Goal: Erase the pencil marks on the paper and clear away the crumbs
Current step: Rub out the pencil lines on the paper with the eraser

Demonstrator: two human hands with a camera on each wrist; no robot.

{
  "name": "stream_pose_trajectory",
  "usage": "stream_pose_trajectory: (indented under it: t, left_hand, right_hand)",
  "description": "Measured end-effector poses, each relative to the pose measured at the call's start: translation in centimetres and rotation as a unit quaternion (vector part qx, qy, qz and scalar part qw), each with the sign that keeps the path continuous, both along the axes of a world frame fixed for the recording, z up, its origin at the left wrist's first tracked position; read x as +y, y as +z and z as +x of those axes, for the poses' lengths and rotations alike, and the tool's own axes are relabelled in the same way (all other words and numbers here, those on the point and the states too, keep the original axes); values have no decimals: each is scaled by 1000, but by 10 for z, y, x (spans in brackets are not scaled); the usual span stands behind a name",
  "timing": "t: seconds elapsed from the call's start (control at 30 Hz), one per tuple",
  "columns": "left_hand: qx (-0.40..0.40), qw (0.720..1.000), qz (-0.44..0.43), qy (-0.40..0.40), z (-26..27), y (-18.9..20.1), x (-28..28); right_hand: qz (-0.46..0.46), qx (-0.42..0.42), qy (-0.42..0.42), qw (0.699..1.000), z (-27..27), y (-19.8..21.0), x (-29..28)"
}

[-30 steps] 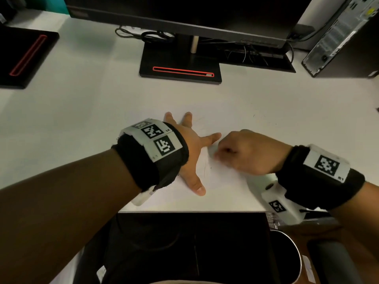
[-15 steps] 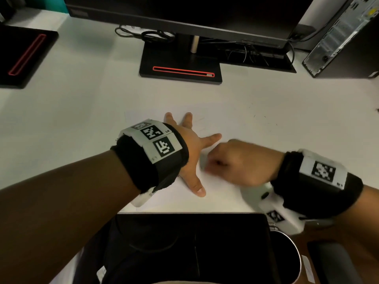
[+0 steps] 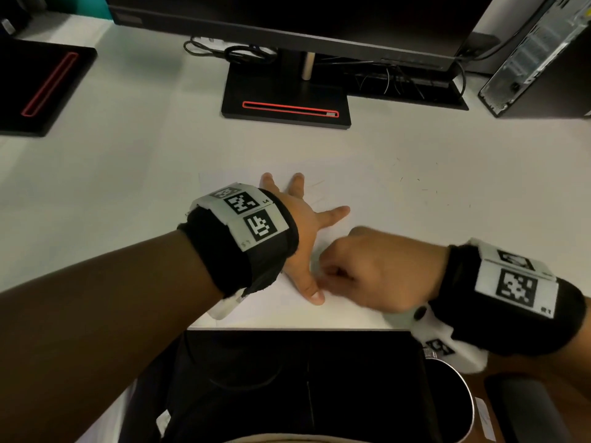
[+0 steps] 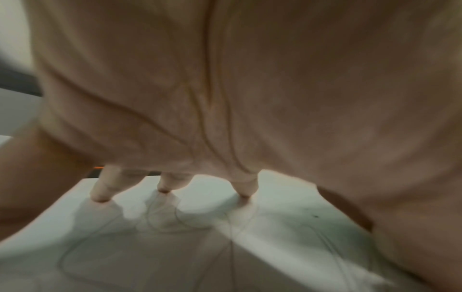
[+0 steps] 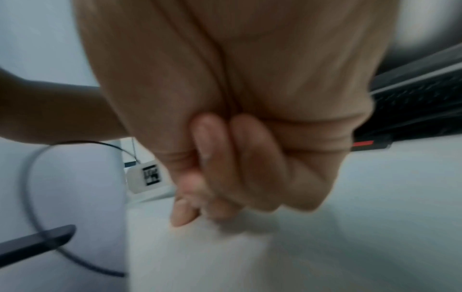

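— What is the left hand [image 3: 300, 228] doing?
— It lies flat with fingers spread, the fingertips [image 4: 163, 188] pressing the paper [image 3: 271, 310] onto the bench [image 3: 128, 174].
— And the right hand [image 3: 374, 270]?
— Curled into a fist just beside the left thumb, knuckles down on the paper; whether it holds an eraser I cannot tell. Faint pencil marks [image 4: 160, 219] run under the left fingertips.
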State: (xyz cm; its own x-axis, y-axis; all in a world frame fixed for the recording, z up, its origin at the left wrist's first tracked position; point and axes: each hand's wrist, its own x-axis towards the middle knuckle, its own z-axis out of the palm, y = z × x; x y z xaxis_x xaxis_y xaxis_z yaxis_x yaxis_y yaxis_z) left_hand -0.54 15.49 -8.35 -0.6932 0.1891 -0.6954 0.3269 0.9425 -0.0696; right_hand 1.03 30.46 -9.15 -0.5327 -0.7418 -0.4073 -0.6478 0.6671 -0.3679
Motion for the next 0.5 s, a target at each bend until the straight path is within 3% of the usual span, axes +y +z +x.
stream_pose_trajectory:
  t: [0.17, 0.3, 0.5]
  left_hand:
    - [7, 1000, 3, 5, 1, -1, 0]
    - [3, 1000, 2, -1, -1, -2, 0]
    - [-2, 1000, 7, 12, 0, -2, -2]
  right_hand:
    - [12, 17, -39, 999, -18, 4, 9]
    - [-1, 19, 6, 1000, 2, -3, 1]
    - [25, 54, -25, 998, -18, 10, 9]
